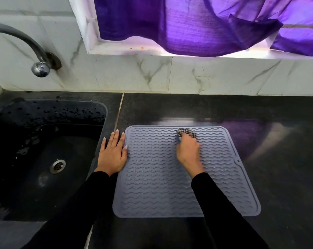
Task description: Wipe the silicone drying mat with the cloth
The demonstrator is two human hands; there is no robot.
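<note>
A grey silicone drying mat (152, 177) with wavy ridges lies flat on the black counter. My right hand (188, 150) grips a bunched black-and-white checked cloth (187, 132) and holds it down on the mat's far middle part; most of the cloth is hidden under my fingers. My left hand (112, 153) lies flat with straight fingers at the mat's left edge, partly on the counter, with the thumb on the mat's rim.
A black sink (35, 159) with a metal drain (57, 166) sits left of the mat, wet with droplets. A chrome tap (38, 67) juts from the marble wall above it. Bare black counter (278, 159) stretches right of the mat. Purple curtain (197, 24) hangs behind.
</note>
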